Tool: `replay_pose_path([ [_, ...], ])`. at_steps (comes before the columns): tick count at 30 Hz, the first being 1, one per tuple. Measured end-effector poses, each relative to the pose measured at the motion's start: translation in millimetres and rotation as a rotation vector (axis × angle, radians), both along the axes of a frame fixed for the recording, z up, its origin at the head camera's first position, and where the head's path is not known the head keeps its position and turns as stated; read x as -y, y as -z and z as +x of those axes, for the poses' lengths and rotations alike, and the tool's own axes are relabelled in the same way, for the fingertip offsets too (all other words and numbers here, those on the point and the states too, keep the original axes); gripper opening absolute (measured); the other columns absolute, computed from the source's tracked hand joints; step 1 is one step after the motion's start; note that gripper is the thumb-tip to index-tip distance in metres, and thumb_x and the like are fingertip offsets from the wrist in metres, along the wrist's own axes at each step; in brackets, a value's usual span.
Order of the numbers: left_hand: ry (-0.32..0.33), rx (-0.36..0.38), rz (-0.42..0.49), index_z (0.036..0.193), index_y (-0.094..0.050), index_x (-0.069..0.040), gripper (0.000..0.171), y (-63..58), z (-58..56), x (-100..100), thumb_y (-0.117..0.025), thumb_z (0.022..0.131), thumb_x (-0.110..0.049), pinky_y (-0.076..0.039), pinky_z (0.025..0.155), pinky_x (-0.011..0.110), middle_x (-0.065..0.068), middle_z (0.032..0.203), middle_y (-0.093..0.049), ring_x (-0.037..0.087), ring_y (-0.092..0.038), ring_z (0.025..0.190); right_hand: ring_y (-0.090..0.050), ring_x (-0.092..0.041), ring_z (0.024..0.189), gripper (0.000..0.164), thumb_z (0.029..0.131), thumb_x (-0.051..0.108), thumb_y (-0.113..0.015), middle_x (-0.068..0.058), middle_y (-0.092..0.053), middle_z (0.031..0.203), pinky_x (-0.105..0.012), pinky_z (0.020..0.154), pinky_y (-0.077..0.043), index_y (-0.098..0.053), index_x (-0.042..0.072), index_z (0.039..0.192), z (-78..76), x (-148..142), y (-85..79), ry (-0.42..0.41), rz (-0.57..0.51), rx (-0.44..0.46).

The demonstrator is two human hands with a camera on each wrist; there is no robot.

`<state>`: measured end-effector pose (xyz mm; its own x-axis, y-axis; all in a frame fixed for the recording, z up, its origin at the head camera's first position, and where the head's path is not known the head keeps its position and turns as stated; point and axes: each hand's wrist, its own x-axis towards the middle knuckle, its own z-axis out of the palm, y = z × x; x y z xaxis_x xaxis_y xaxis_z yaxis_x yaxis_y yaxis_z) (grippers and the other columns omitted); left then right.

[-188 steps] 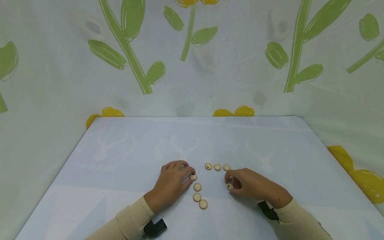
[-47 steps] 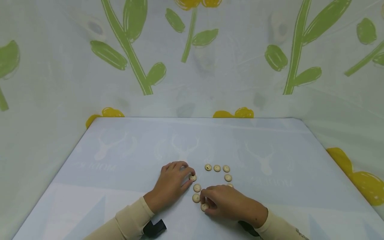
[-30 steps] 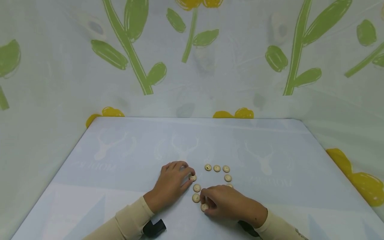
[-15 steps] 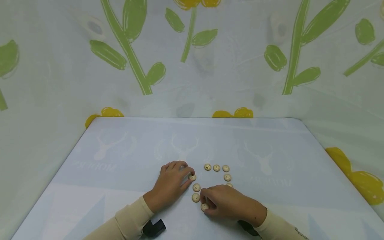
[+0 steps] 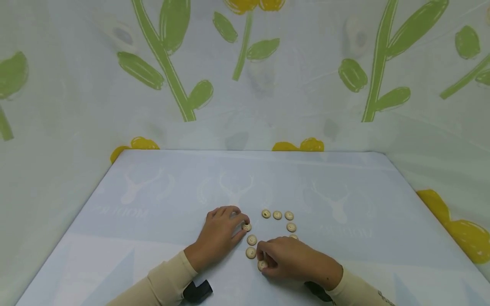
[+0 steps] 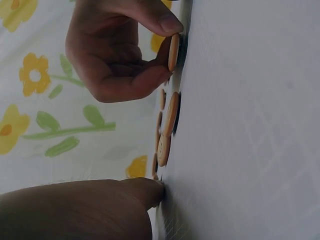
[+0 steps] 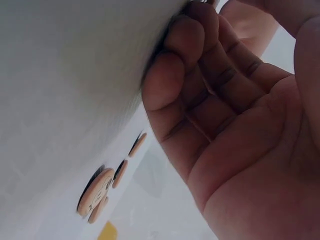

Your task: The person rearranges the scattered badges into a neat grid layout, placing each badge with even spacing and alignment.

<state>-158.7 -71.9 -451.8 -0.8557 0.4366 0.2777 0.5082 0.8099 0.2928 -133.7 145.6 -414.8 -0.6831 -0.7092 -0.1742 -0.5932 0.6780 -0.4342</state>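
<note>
My left hand rests on the table, thumb and index fingertip at a round wooden button. Nearer to me, my right hand pinches another wooden button between thumb and fingers. The left wrist view shows that pinched button standing edge-on close to the tabletop. Between the hands lie two more buttons, an upper one and a lower one. Beyond the right hand sits a button, and one is partly hidden behind that hand.
A short row of buttons lies farther back on the pale patterned tabletop. Behind the table hangs a white curtain printed with green leaves and yellow flowers. Black straps show at the wrists.
Over several seconds my right hand has left a button on the right side and come left and nearer to the lower button, which sits slightly closer to me. The left hand has stayed put.
</note>
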Motion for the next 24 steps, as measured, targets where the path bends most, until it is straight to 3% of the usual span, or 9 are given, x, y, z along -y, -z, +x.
replay_pose_path([
  [10, -0.013, 0.009, -0.011, 0.110, -0.068, -0.030, 0.017, 2.2, -1.1, -1.3, -0.071, 0.094, -0.034, -0.042, 0.098, 0.056, 0.000, 0.120, -0.061, 0.027, -0.057, 0.121, -0.043, 0.004, 0.057, 0.013, 0.088, 0.022, -0.073, 0.017, -0.048, 0.065, -0.016, 0.054, -0.039, -0.062, 0.021, 0.094, -1.5, -6.3, -7.2, -0.008, -0.011, -0.046],
  [24, -0.013, 0.013, -0.013, 0.110, -0.068, -0.030, 0.018, -1.0, -0.7, -1.4, -0.071, 0.093, -0.034, -0.043, 0.098, 0.057, 0.000, 0.120, -0.062, 0.027, -0.057, 0.121, -0.043, 0.005, 0.054, 0.011, 0.090, 0.023, -0.072, 0.017, -0.048, 0.062, -0.017, 0.052, -0.039, -0.063, 0.020, 0.095, -6.1, -14.5, -15.0, 0.049, -0.029, -0.080],
])
